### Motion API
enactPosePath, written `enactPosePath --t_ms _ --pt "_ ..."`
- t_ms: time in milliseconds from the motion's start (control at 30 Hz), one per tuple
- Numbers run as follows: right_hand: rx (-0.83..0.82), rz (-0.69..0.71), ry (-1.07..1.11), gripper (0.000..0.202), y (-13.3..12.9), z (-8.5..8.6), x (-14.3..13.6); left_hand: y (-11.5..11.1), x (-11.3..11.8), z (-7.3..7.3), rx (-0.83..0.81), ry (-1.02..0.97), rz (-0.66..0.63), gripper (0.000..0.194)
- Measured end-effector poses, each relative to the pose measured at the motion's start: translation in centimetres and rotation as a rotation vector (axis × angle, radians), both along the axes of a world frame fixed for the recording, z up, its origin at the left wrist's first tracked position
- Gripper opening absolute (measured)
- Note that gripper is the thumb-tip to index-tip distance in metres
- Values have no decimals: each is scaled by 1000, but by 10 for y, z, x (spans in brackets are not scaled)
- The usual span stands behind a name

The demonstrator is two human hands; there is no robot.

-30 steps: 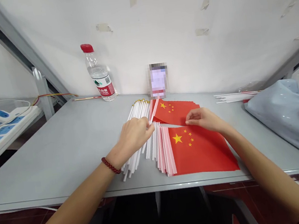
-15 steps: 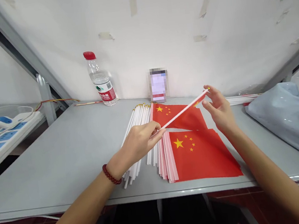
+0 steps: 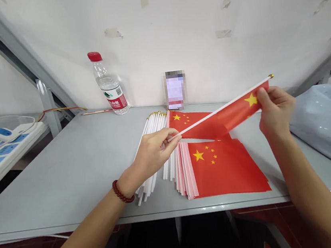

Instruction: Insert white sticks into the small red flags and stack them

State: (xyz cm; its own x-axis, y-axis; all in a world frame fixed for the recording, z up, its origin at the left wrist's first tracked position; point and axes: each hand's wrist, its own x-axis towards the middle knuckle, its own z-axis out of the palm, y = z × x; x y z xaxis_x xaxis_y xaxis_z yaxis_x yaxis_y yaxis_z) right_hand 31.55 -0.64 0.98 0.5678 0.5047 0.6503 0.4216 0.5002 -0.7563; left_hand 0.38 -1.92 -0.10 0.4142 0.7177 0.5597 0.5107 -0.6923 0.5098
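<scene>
A white stick with a gold tip [image 3: 271, 75] slants up to the right, a red flag [image 3: 236, 111] with yellow stars hanging along it. My left hand [image 3: 156, 147], with a dark red bead bracelet at the wrist, pinches the stick's lower end. Near the gold tip, my right hand [image 3: 276, 108] grips the flag's upper end between thumb and fingers. Below lie a stack of red flags [image 3: 228, 168] with pale sleeves and another flag [image 3: 179, 118] behind it. White gold-tipped sticks [image 3: 152, 141] lie bundled beside them, partly hidden by my left hand.
A red-capped water bottle [image 3: 111, 90] and an upright phone [image 3: 175, 90] with a blurred screen stand against the wall. On the left is a power strip [image 3: 8, 149] with wires. A light blue cloth item [image 3: 328, 120] lies at right on the grey table [image 3: 70, 184].
My right hand has moved right and closed on the flag, which is now stretched out along the stick. The stick's gold tip has shifted right and up. My left hand keeps its pinch.
</scene>
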Motion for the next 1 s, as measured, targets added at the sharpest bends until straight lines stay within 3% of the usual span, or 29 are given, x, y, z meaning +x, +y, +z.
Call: enactPosePath --t_ms 100,267,467,600,733,867,1000 --pt "42 -6 87 16 -4 6 5 0 0 2 -79 -40 -12 16" --pt "-24 39 209 15 -7 10 4 0 -2 8 -326 -164 -79 20" --pt "-323 153 287 19 -7 11 8 -2 -6 17 -622 -299 -239 23" --pt "-581 344 301 22 -9 11 8 -3 -8 20 -639 -293 -224 20" --pt "-778 568 254 28 -12 7 -9 -4 -7 21 -666 -206 -237 26" --pt "-995 776 196 31 -20 0 -39 -7 -1 17 -630 -33 -302 37" --pt "-1091 961 85 31 -29 -5 -60 -10 4 10 -542 112 -302 62"
